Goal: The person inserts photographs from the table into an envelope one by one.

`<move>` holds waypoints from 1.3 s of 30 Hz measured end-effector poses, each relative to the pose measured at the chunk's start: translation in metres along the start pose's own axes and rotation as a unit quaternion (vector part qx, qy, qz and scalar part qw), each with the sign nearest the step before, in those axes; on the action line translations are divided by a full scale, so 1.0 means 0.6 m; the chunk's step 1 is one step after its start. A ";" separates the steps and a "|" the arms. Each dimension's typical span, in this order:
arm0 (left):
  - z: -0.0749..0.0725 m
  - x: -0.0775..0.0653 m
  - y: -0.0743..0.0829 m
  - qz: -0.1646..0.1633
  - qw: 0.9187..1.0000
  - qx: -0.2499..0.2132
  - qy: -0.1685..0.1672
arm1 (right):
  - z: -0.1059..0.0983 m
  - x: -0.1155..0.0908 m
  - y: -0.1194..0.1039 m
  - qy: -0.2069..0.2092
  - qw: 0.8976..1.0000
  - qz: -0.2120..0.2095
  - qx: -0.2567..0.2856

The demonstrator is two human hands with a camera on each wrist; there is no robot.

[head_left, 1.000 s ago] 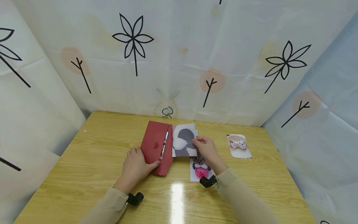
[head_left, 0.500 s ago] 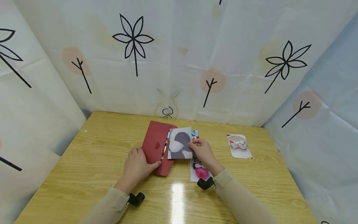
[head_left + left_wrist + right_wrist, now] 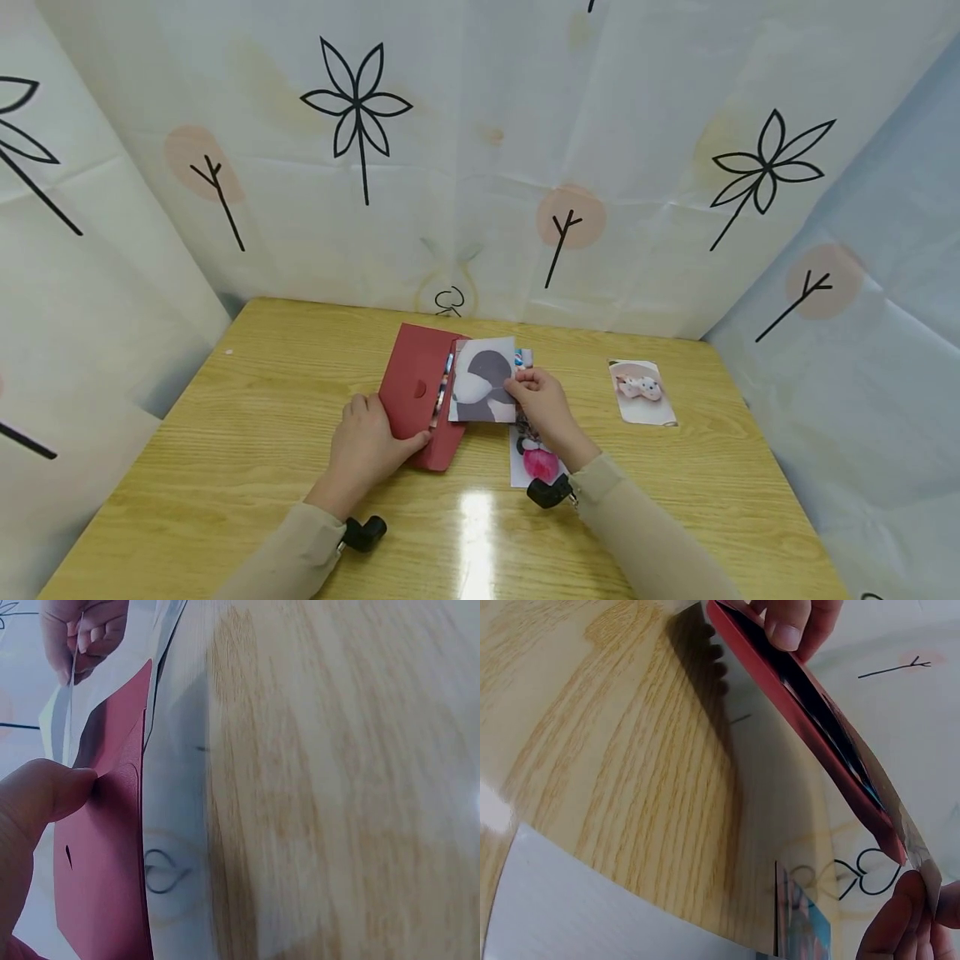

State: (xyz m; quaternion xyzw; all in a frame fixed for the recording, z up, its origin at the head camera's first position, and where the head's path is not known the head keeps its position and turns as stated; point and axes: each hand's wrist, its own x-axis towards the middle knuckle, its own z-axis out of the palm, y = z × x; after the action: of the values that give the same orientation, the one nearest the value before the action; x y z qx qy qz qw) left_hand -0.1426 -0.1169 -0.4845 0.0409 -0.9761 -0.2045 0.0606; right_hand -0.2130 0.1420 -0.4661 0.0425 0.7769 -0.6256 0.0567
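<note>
A red paper envelope [image 3: 411, 367] is tilted, with its slit side toward the right and colourful picture edges showing inside. My left hand [image 3: 369, 448] grips it by the near left part, the thumb [image 3: 56, 787] at the opening. My right hand [image 3: 546, 408] pinches the right edge of a photo card [image 3: 480, 392] with grey and white shapes. This card overlaps the envelope's open flap. In the right wrist view the envelope [image 3: 810, 735] gapes, and the card [image 3: 896, 802] lies along the opening's side; whether its edge is inside I cannot tell.
Beneath my right hand lies a photo card with a pink shape [image 3: 542, 465], partly covered. Behind the held card peeks another picture card [image 3: 525, 358]. Farther right on the wooden table [image 3: 285, 358] is a photo [image 3: 645, 410] of a patterned bow-like item. A printed curtain [image 3: 465, 167] hangs behind.
My right hand has carried the grey and white card left, over the envelope's flap, then slightly up. More of the card behind it shows. My left hand has stayed almost still on the envelope.
</note>
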 end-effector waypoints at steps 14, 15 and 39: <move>0.005 0.000 0.005 0.016 1.000 -0.004 0.015 | 0.039 -0.011 0.002 0.031 0.997 -0.063 -0.033; 0.005 0.000 0.005 0.017 1.000 -0.004 0.015 | 0.041 -0.012 0.001 0.032 0.997 -0.068 -0.031; 0.001 0.002 0.008 0.008 1.000 0.001 -0.001 | 0.091 -0.017 0.006 -0.026 0.986 -0.122 -0.107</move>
State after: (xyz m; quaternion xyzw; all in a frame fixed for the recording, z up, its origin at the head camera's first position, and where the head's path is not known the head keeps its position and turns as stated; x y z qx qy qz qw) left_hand -0.1440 -0.1122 -0.4831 0.0332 -0.9768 -0.2028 0.0610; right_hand -0.2006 0.0898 -0.4797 -0.0748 0.8368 -0.5424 0.0041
